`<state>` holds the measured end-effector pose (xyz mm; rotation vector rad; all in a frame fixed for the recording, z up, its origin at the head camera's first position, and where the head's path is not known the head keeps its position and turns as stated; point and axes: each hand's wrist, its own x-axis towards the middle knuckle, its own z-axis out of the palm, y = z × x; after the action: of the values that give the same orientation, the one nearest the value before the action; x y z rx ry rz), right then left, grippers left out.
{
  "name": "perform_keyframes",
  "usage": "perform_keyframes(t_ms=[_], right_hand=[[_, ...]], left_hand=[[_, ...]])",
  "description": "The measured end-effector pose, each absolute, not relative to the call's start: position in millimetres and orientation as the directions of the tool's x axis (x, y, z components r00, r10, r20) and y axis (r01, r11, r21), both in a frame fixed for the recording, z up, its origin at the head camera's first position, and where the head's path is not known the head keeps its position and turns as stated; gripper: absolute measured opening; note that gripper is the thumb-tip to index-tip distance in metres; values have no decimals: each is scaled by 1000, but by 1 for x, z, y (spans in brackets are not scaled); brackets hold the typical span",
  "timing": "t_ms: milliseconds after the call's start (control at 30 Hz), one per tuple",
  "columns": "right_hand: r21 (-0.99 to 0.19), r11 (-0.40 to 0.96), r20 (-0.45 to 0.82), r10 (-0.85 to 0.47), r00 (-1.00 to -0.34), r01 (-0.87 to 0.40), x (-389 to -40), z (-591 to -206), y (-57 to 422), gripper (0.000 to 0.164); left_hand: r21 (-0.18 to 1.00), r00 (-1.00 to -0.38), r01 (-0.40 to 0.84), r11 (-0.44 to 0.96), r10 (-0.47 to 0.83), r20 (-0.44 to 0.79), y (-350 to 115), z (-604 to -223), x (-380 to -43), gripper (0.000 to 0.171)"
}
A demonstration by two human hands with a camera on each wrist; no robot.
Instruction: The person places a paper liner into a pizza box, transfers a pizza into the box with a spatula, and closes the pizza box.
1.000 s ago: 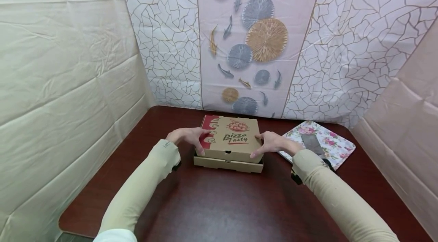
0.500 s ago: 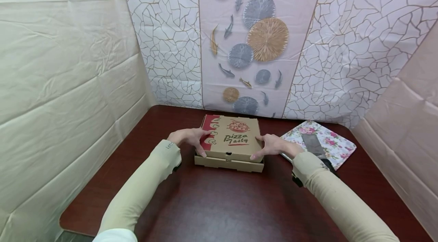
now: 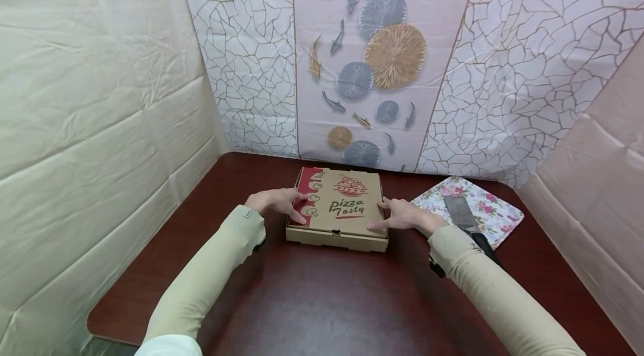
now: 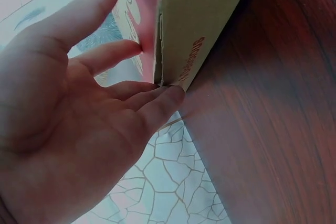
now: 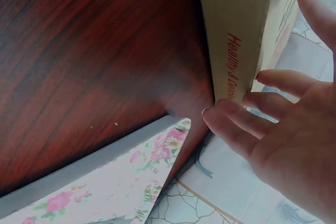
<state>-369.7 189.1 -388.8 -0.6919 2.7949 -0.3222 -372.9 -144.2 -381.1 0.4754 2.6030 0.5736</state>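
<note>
A cardboard pizza box (image 3: 347, 191) lies flat on the dark wooden table, with a red strip on its left side and "Pizza Tasty" printed on its lid. The lid sits down over the base, and its front tab is at the slot. At the left edge, my left hand (image 3: 276, 202) has its thumb over the lid and its other fingers along the side wall (image 4: 194, 30). My right hand (image 3: 405, 215) is at the opposite edge in a similar pose, fingertips (image 5: 220, 111) near the side wall with the red lettering. Both hands have relaxed, fairly straight fingers.
To the right lies a floral cutting board (image 3: 495, 216). On it rests a wide-bladed knife (image 3: 460, 213), its black handle partly behind the right sleeve. Patterned cloth hangs behind the table (image 3: 322, 300), with beige cloth walls on both sides.
The pizza box lid, raised above the base at the front before, has come down level onto it. Both hands stay at the sides, their fingers looser on the lid now.
</note>
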Motion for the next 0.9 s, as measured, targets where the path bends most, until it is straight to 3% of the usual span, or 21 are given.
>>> perform_keyframes(t_ms=[267,900], right_hand=[[-258,868,-157,-471,-868,-424,-371,-393,189,90],[-242,869,-172,-477,-862,-432,-370,-391,187,88]], left_hand=[[429,-839,250,868,415,-352,-141,-383,-376,82],[484,-849,240,842,424,-316,-131,-384,-380,80]])
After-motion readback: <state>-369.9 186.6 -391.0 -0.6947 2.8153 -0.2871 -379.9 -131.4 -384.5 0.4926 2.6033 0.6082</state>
